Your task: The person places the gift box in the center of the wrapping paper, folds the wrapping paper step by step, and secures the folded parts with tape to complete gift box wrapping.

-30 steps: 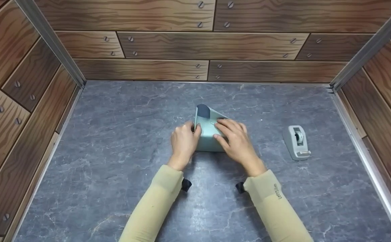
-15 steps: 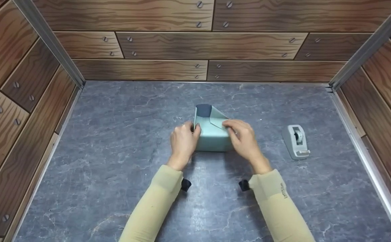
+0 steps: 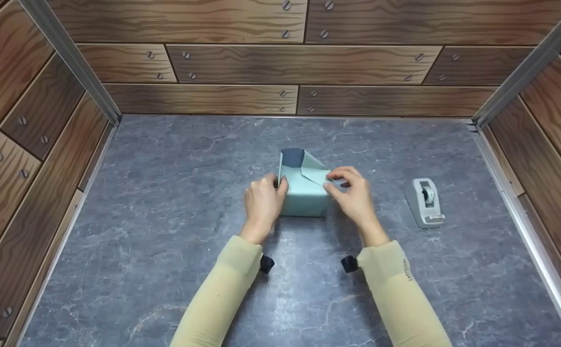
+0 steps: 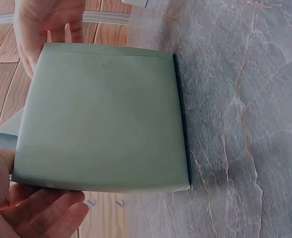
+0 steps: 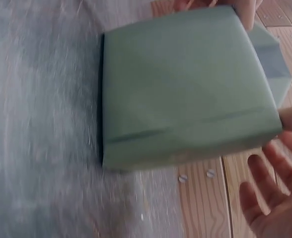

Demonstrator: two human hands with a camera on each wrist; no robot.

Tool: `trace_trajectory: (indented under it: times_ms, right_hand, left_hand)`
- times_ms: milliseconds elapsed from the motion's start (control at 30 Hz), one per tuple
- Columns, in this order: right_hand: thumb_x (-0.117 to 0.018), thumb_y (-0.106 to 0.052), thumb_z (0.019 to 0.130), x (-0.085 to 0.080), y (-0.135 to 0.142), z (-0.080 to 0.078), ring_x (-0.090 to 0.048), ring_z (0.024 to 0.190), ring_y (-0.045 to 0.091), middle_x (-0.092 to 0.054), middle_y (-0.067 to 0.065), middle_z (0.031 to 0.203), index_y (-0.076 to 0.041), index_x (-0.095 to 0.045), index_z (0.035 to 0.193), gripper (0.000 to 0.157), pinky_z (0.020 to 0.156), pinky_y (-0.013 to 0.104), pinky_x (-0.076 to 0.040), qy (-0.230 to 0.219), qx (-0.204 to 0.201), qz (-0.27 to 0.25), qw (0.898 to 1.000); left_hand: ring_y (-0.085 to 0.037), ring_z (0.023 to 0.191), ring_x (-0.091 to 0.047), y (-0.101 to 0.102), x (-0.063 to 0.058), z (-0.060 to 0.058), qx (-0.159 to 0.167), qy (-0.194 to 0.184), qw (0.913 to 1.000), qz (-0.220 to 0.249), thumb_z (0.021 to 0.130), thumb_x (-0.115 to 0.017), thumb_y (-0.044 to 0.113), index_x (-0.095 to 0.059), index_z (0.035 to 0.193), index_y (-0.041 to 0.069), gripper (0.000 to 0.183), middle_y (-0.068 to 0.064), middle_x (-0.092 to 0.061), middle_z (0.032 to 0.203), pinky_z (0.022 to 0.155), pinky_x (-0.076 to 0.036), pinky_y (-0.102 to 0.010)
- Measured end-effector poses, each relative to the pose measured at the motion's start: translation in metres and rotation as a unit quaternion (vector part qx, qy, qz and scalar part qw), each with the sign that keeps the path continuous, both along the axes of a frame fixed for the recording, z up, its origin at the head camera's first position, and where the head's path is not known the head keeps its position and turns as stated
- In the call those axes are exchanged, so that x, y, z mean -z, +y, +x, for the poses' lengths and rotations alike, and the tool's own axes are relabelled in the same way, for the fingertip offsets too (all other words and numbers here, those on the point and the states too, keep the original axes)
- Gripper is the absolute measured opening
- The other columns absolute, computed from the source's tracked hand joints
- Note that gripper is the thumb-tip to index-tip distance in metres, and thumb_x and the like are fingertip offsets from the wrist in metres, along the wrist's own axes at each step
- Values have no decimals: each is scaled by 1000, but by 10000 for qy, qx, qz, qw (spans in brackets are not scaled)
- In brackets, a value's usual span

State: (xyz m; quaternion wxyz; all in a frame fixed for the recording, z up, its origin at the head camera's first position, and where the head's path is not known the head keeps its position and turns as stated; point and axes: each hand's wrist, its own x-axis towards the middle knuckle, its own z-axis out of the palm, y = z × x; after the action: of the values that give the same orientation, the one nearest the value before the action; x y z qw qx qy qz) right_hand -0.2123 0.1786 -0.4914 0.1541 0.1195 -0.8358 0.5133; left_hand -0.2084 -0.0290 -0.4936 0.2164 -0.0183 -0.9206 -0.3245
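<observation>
- A small box wrapped in pale green paper (image 3: 304,193) sits mid-way on the grey marble-look tabletop (image 3: 165,241), a folded flap at its far end.
- The left hand (image 3: 262,205) presses its curled fingers against the box's left side, steadying it.
- The right hand (image 3: 353,195) pinches the paper at the top right corner.
- It looks light and stiff; the smooth paper probably creases and tears easily, so grip the flat sides.
- A grey tape dispenser (image 3: 425,202) stands well apart to the right.

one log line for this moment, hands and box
left hand: holds box side | right hand: pinches paper flap at box's right edge | tape dispenser: right of box, untouched
</observation>
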Motion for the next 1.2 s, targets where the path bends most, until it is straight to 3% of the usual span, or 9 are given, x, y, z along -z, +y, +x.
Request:
trace_trajectory:
  times_ms: [133, 267, 400, 633, 800, 967, 1067, 1200]
  right_hand:
    - [-75, -12, 74, -3, -11, -4, -55, 86, 19, -57, 3, 92, -7, -67, 85, 15, 74, 45, -43, -282, 406, -168, 9986]
    - [-79, -16, 70, -6, -23, -7, -51, 82, 21, -54, 4, 88, -7, -65, 78, 18, 75, 40, -41, -491, 906, -149, 9946]
    - [-81, -21, 67, -8, -34, -8, -49, 80, 22, -51, 5, 87, -6, -61, 73, 25, 74, 34, -39, -648, 1354, 57, 9887]
    - [-80, -35, 67, -12, -48, -9, -45, 77, 22, -47, 4, 88, -9, -56, 71, 36, 67, 37, -37, -917, 1834, 660, 9765]
    - [-78, -36, 69, -10, -50, -10, -45, 78, 21, -46, 4, 90, -10, -58, 72, 33, 68, 37, -38, -930, 1794, 710, 9768]
    - [-75, -25, 74, -7, -42, -9, -47, 79, 20, -49, 4, 88, -11, -70, 77, 15, 73, 35, -37, -653, 1560, 507, 9843]
    - [-72, -13, 75, -6, -33, -8, -49, 81, 18, -51, 4, 89, -9, -73, 83, 9, 73, 33, -39, -493, 1240, 316, 9906]
    - [-66, 2, 77, -16, -21, 1, -53, 90, 21, -55, 11, 97, 0, -71, 92, 16, 72, 32, -45, -518, 535, -178, 9971]
  left_hand:
    - [-14, 38, -40, 0, -1, 0, -11, -1, 10000, -6, 86, -58, 27, -46, 55, 17, 35, 4, -46, 48, 38, -31, -29]
    - [-15, 40, -43, 0, 0, -1, -35, 41, 10000, -59, 86, -59, 28, -47, 56, 17, 34, 3, -49, 50, 39, -34, -32]
    - [-16, 42, -47, 0, 0, -1, -37, 60, 10000, -68, 85, -59, 28, -49, 57, 17, 32, 2, -51, 51, 40, -37, -33]
    - [-15, 40, -45, 0, 1, -1, 6, 60, 10000, -30, 85, -59, 27, -50, 57, 16, 32, 3, -50, 50, 39, -35, -31]
    - [-15, 40, -44, 0, 1, -1, -33, 24, 10000, -37, 86, -58, 28, -50, 57, 16, 32, 3, -49, 50, 40, -34, -32]
    - [-15, 40, -43, 0, 1, -1, -22, 72, 10000, -24, 86, -59, 27, -50, 57, 16, 32, 3, -49, 49, 39, -34, -31]
    - [-15, 39, -41, 0, 1, 0, -3, 133, 9999, 6, 86, -59, 25, -49, 56, 16, 33, 3, -48, 48, 39, -33, -30]
    - [-14, 40, -42, 1, 1, 0, -45, 155, 9999, -2, 85, -59, 26, -48, 55, 17, 33, 3, -48, 49, 39, -33, -30]
